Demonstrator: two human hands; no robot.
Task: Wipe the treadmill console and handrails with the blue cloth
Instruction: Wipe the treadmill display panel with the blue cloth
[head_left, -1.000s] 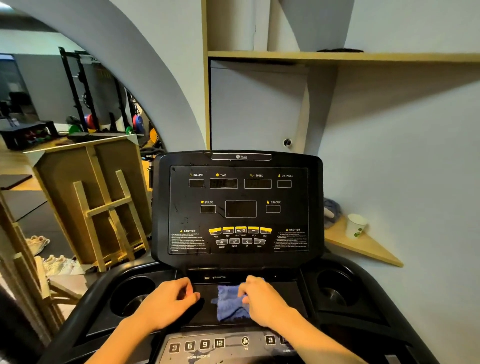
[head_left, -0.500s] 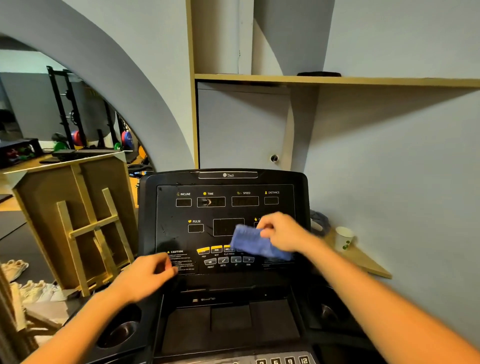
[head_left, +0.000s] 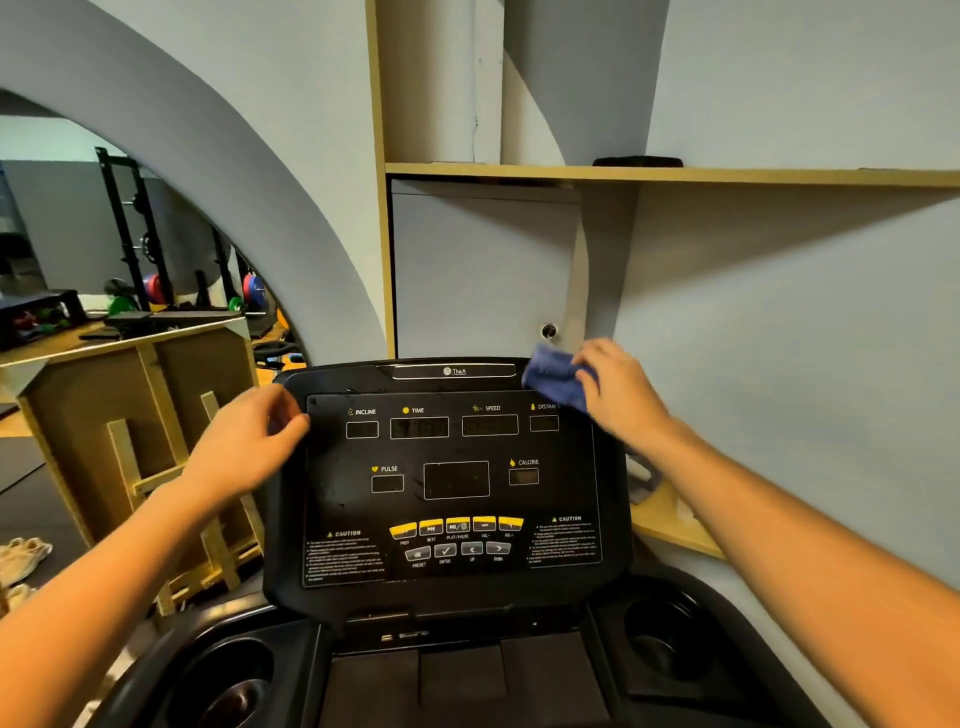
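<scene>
The right hand (head_left: 621, 392) pinches the bunched blue cloth (head_left: 556, 379) and presses it on the top right corner of the console (head_left: 452, 483). The left hand (head_left: 244, 441) rests at the console's left edge, its fingers loosely curled and holding nothing.

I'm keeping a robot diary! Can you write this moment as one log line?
right hand: holds blue cloth at console top-right corner | left hand: empty, at console's left edge

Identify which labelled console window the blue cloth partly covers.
The DISTANCE window, top right: the blue cloth hides its label's end; the others read fully.
</scene>
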